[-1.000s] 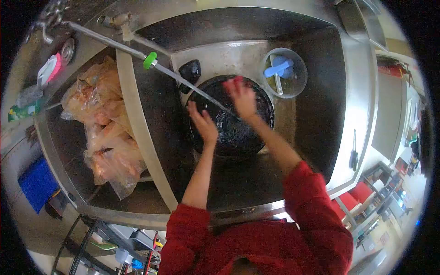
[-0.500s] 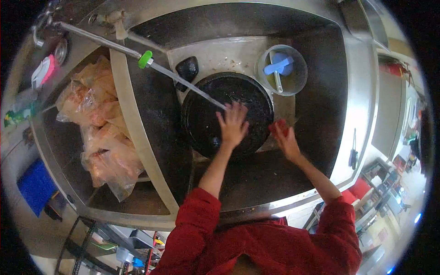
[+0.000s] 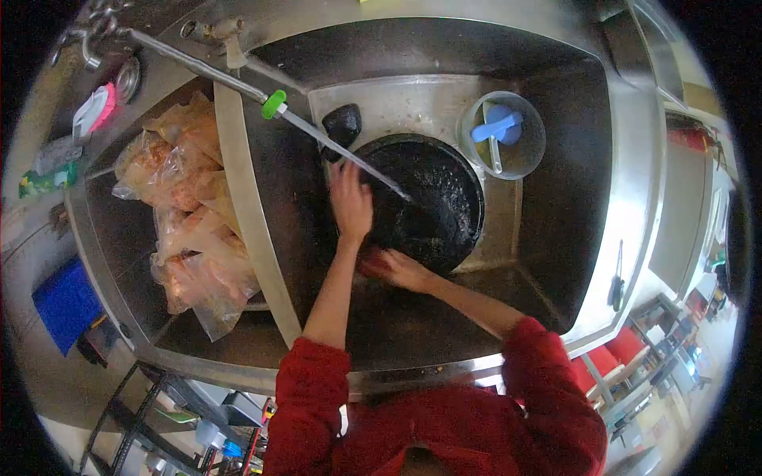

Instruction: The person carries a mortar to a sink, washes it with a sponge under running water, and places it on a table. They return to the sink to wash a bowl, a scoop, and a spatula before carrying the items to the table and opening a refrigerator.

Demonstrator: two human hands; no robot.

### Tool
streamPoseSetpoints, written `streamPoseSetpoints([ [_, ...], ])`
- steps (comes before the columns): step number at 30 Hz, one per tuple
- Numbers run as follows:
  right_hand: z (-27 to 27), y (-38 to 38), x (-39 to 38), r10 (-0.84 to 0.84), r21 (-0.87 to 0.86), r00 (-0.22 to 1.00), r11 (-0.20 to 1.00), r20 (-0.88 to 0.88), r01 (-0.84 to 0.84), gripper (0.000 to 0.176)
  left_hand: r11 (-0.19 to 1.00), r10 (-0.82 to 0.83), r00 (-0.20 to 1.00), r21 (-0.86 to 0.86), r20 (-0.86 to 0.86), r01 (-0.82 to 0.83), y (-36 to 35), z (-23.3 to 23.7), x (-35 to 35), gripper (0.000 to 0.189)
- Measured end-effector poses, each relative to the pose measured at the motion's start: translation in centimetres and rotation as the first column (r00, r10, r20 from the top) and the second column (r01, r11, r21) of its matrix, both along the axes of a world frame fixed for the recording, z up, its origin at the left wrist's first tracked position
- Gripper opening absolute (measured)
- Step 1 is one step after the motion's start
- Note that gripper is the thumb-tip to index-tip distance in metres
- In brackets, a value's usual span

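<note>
A round black pan [image 3: 444, 186] lies in the sink, wet and shiny, with a stream of water running into it from the tap spout [image 3: 341, 151]. At the pan's left edge, my left hand [image 3: 351, 205] rests with its fingers stretched out, just below the spout. My right hand [image 3: 403, 270] is at the pan's lower left edge, closed on a small red scrubbing pad [image 3: 371, 263], which is blurred and partly hidden by the fingers. Above my left hand is a small black object [image 3: 342, 121] that looks like a pan's handle or a small dish.
A clear tub [image 3: 516, 163] with a blue-and-white scoop [image 3: 498, 127] stands right of the pan. The left basin holds several plastic bags of raw meat [image 3: 190, 214]. A metal divider [image 3: 252, 214] separates the basins. A pink-and-white brush [image 3: 97, 109] lies at the upper left.
My left hand has moved left from the pan's middle to its left edge. My right hand has swept with the red pad from the pan's right side to its lower left.
</note>
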State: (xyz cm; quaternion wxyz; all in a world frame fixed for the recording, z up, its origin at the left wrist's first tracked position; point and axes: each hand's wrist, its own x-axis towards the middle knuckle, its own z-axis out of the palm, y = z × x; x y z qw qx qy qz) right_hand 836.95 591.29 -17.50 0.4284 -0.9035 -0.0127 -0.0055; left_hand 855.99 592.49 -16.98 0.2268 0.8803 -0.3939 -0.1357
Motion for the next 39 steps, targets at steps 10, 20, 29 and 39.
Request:
streamPoseSetpoints([
  [10,3.4,-16.6,-12.9,-0.311,-0.579,0.86,0.815,-0.404,0.022,0.05,0.583,-0.808,0.492,-0.312,-0.325,0.751,3.9,-3.6,-15.7,0.052],
  [20,-3.2,-2.6,6.5,0.134,-0.078,0.985,0.987,-0.112,-0.143,0.052,0.99,0.003,0.999,-0.144,-0.037,-0.009,2.9,-0.6,-0.7,0.037],
  [29,-1.7,-13.6,-2.8,-0.366,-0.415,0.892,0.878,-0.264,0.237,0.059,0.873,-0.461,0.881,0.122,-0.104,0.471,2.3,-2.1,-8.7,0.054],
  [39,-4.6,-2.3,6.0,0.154,-0.197,0.982,0.965,-0.109,-0.173,0.054,0.996,0.071,0.997,-0.06,0.043,-0.069,6.6,-0.8,-4.0,0.031],
])
